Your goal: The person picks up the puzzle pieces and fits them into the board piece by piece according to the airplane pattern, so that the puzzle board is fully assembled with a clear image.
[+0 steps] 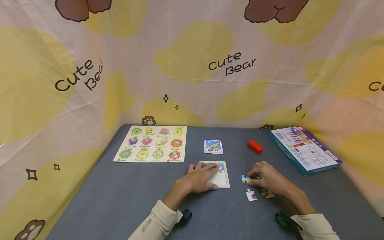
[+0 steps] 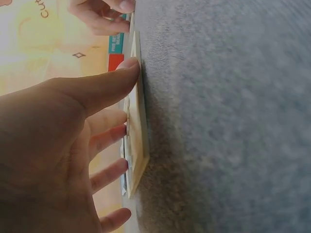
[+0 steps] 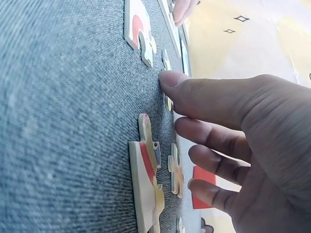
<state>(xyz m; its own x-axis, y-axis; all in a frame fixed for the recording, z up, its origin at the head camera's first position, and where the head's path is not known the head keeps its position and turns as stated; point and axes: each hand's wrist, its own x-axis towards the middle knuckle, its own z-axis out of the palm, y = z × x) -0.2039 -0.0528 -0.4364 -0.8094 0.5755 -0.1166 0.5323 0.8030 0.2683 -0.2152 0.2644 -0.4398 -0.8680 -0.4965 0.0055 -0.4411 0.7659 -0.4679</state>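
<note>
My left hand point(image 1: 196, 177) rests spread on a small cream puzzle tray point(image 1: 225, 183), thumb at its near edge and fingers over the far side. Pieces with a colourful print point(image 1: 221, 166) sit in the tray's upper part, partly hidden by those fingers. To the right, my right hand point(image 1: 271, 178) pinches a blue and yellow jigsaw piece point(image 1: 244, 179) at table level between thumb and fingertips. Closer to me lie a white piece with a pink curve point(image 1: 251, 195) and a red and brown piece point(image 1: 267, 193). Another piece point(image 3: 175, 170) lies beyond the right hand's fingers.
Behind the tray lies a picture card with a yellow plane point(image 1: 213, 146). A red block point(image 1: 255, 147) stands beyond the right hand. A flat teal-sided box point(image 1: 306, 151) occupies the right back, a fruit board point(image 1: 150, 144) the left back. Printed cloth point(image 1: 192, 93) hangs behind the table.
</note>
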